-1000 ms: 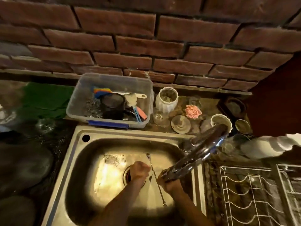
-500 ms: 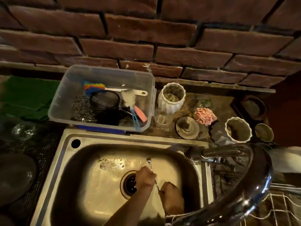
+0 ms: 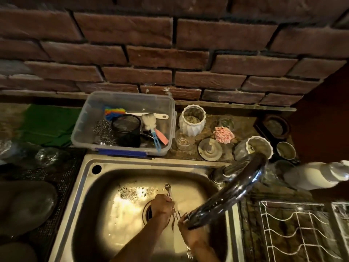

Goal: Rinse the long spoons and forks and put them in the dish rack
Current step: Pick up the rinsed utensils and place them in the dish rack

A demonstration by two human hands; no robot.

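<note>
Both hands are down in the steel sink [image 3: 88,188], above the drain. My left hand [image 3: 162,205] grips a long metal utensil [image 3: 168,190] whose bowl end sticks up and away from the fist. My right hand [image 3: 189,232] holds the lower part of the cutlery, partly hidden behind the chrome tap spout [image 3: 232,193]. Thin metal shafts show between the two hands, and another metal end shows beside my right wrist. The white wire dish rack [image 3: 302,229] sits to the right of the sink.
A clear plastic tub [image 3: 122,121] with brushes, scourers and a black mesh cup stands behind the sink. White ribbed pots [image 3: 192,120], a small glass, a metal lid and a pink cloth line the back ledge. A white bottle [image 3: 317,174] lies at right. Dark pans sit left.
The view has shifted, so the tap spout now crosses my right hand. Both hands have stayed over the drain with the cutlery between them.
</note>
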